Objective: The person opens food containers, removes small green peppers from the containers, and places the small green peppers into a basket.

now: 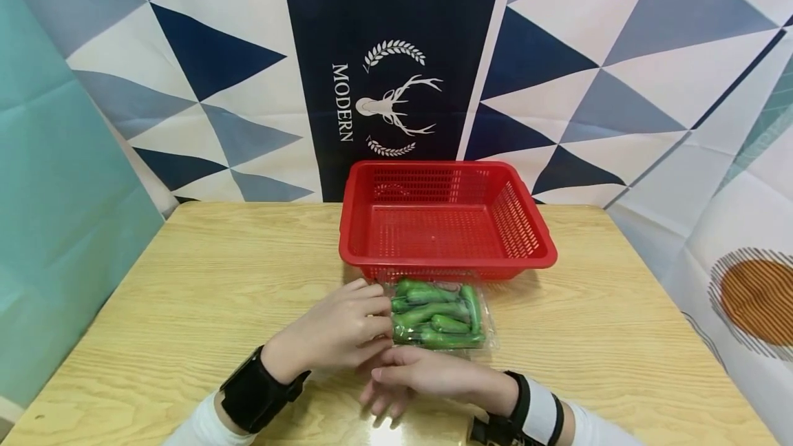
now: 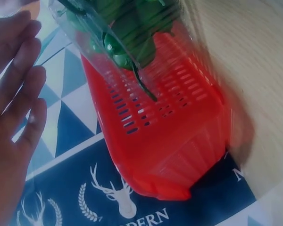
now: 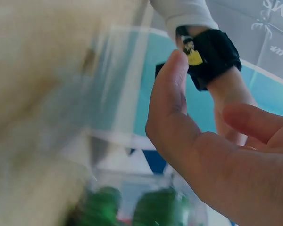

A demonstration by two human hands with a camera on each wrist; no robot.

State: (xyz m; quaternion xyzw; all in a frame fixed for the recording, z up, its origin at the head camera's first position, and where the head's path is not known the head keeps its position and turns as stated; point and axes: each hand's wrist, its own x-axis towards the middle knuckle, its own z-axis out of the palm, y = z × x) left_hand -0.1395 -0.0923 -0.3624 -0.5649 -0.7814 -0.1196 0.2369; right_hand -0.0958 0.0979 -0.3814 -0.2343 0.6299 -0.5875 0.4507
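Clear plastic pack of green peppers (image 1: 434, 315) lies just right of the left grip (image 1: 341, 327), fingers loosely bent, contact unclear, and just beyond the right grip (image 1: 424, 372), gaping slackly. Beyond both, a red perforated plastic basket (image 1: 446, 263) stands on the pale wooden worktop (image 1: 217, 274).

Sleeves (image 1: 206, 427) are white, wrist straps (image 1: 254, 391) mostly black.

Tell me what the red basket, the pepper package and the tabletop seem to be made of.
Red basket: probably molded plastic, smooth, with slotted walls. Pepper package: likely thin, glossy clear plastic; the peppers show through and it glints. Tabletop: wood or wood-look laminate; pale grain, shiny reflection.
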